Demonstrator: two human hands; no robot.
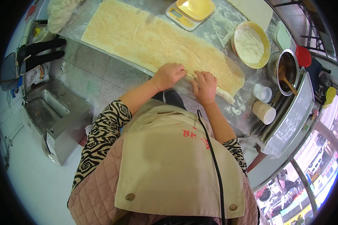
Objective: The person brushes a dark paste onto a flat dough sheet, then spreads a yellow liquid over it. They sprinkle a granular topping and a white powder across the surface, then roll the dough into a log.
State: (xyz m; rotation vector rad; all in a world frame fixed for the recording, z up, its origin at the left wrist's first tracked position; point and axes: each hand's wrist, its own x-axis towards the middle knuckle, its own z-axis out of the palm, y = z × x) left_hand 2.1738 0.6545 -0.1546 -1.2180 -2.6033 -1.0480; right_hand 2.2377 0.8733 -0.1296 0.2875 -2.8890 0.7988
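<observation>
A long rolled-out sheet of dough [139, 35], coated with a brownish spread, stretches across the metal table from the far left to the right. Its near edge on the right is folded into a narrow roll [225, 95]. My left hand [169, 75] has its fingers curled together on the dough's near edge; whatever lies under the fingertips is mostly hidden. Close beside it, my right hand [204, 87] bends its fingers over the same rolled edge, with the roll's end showing past the hand.
At the far side sit a yellow kitchen scale [191, 13] and a yellow bowl of flour [251, 45]. Farther right are a metal pot [283, 71] with a wooden spoon, two tubs [264, 112] and stacked trays [289, 116]. A dough lump [62, 15] lies far left. A steel sink-like unit [56, 112] stands left.
</observation>
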